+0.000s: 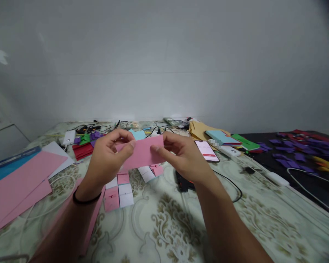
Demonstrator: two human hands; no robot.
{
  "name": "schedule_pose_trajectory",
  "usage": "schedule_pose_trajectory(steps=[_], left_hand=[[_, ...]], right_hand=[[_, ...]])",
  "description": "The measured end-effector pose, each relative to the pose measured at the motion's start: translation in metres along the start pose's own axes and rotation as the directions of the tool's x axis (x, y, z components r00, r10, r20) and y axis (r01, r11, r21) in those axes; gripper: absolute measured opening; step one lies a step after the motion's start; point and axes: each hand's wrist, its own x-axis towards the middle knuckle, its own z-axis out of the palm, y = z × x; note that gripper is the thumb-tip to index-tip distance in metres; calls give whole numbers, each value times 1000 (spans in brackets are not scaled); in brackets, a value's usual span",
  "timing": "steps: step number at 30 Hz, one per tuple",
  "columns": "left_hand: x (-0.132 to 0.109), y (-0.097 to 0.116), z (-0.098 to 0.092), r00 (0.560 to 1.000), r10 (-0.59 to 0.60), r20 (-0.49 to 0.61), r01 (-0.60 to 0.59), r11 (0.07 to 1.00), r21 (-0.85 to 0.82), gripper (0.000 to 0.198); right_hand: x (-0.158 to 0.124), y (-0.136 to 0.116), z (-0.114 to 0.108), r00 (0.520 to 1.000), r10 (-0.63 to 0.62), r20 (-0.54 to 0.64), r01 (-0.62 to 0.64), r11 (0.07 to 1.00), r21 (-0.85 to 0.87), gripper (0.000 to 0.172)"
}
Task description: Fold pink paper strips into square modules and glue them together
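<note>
A pink paper strip (142, 155) is held up above the table, stretched between my two hands. My left hand (109, 155) pinches its left end between thumb and fingers, and a dark band circles that wrist. At the strip's right end, my right hand (183, 155) grips it the same way, thumb on the near face. Below the strip lie folded pink and white paper squares (119, 193) set in a checkered block. Another pink and white folded piece (150, 172) sits just behind them, partly covered by the strip.
Large pink sheets (24, 186) and a blue pack (13, 164) lie at left. Red folded papers (82, 150), a white power bank (69, 137) and cables are behind. To the right are a phone (207, 151), colored paper stacks (222, 137) and purple pieces (293, 155) on a black surface.
</note>
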Motion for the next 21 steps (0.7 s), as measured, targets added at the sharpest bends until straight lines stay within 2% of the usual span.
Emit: schedule_pose_trajectory(steps=[4,8,11,12,14,16,21], left_hand=[[2,-3,-5,991,-41,130,47,998,-48,4],[6,-6,-16,996,-20,88,21,1000,-15,6],[3,-3,-15,993,116,34,-119,988,103,5],[1,-2,-12,982,176,69,-185,970,159,10],[-5,1,-2,944,250,216,-302,918,257,28],[-10,2,10,917,238,321,-339,889,309,39],[-14,-1,26,913,250,322,-367,849,381,35]], right_hand=[[-1,2,-5,993,1,-116,5,999,45,18],[-2,1,-18,970,-31,-243,30,1000,-8,19],[-2,1,-19,975,2,-222,-19,997,-75,18],[-1,1,-17,978,17,-208,-36,996,-86,18],[0,1,-11,982,34,-184,-51,995,-88,16],[1,0,-4,986,35,-163,-50,995,-88,14],[1,-3,4,987,27,-156,-44,993,-106,11]])
